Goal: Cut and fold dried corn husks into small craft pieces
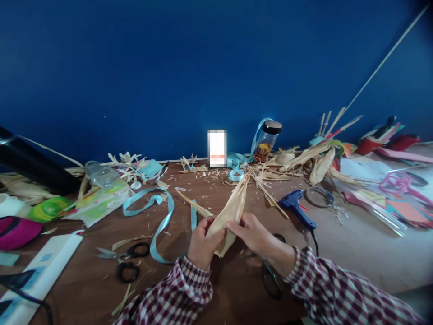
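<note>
A pale dried corn husk (233, 207) is held over the middle of the brown table, its narrow end pointing up and away. My left hand (204, 241) pinches its left edge near the wide lower end. On the other side, my right hand (255, 232) grips the husk between thumb and fingers. Black-handled scissors (126, 259) lie left of my left hand, blades partly apart. Another pair of scissors (270, 275) lies partly hidden under my right hand and wrist. Light blue ribbon (162, 225) curls across the table left of the hands.
A blue glue gun (299, 207) lies to the right, beside a wire coil (319, 197). Behind stand a black-lidded jar (267, 140) and husk strips (270, 176). A white power strip (43, 271) and green tape roll (50, 208) lie left. A blue wall (169, 67) rises behind.
</note>
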A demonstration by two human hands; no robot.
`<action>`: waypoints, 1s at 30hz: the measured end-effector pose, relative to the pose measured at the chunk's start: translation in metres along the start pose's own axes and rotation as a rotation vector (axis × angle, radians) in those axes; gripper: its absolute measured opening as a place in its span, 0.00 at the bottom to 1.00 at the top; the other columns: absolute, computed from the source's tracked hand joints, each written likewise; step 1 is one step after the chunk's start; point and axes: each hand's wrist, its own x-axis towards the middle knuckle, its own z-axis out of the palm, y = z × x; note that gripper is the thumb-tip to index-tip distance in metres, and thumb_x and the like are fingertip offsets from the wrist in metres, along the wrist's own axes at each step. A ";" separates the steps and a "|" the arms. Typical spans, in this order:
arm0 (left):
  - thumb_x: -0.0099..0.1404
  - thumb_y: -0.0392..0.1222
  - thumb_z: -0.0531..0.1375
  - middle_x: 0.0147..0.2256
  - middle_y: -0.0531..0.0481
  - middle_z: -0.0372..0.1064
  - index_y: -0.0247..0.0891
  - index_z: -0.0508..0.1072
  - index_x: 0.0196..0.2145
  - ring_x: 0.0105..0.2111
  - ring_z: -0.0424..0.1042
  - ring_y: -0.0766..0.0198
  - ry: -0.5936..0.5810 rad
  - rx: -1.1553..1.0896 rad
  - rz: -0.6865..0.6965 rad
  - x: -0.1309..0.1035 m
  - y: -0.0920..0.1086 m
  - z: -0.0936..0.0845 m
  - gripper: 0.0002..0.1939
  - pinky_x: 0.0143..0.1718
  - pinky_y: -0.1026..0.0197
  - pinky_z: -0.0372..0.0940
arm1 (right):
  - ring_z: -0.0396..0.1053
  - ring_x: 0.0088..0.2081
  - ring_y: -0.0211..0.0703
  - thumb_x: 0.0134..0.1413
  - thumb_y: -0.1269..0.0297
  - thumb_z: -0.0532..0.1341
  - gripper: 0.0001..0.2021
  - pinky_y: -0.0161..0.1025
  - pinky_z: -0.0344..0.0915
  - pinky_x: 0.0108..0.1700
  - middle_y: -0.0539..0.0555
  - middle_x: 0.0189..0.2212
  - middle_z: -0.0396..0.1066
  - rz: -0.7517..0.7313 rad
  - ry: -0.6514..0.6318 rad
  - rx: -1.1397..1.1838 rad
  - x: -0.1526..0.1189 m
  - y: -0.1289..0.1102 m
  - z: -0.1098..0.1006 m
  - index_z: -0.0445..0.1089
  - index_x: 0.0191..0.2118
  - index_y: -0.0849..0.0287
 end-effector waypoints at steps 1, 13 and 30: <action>0.42 0.42 0.70 0.29 0.50 0.73 0.34 0.70 0.38 0.26 0.71 0.63 -0.002 -0.007 -0.008 0.000 0.000 0.000 0.24 0.28 0.63 0.66 | 0.70 0.26 0.41 0.49 0.64 0.59 0.08 0.34 0.66 0.27 0.52 0.24 0.74 -0.013 0.016 0.004 0.000 0.001 0.002 0.72 0.30 0.63; 0.42 0.41 0.71 0.30 0.48 0.73 0.32 0.71 0.38 0.28 0.72 0.62 -0.032 -0.103 -0.031 0.002 0.004 -0.003 0.25 0.32 0.61 0.68 | 0.69 0.26 0.43 0.48 0.61 0.59 0.11 0.35 0.65 0.27 0.53 0.24 0.73 -0.053 0.106 -0.021 0.002 0.004 0.008 0.70 0.29 0.65; 0.42 0.36 0.70 0.30 0.51 0.73 0.34 0.70 0.37 0.27 0.71 0.64 -0.157 -0.084 -0.094 0.000 0.005 -0.001 0.23 0.27 0.65 0.66 | 0.69 0.22 0.44 0.46 0.51 0.61 0.18 0.36 0.64 0.23 0.54 0.18 0.71 -0.064 0.218 -0.007 0.001 0.004 -0.010 0.72 0.27 0.65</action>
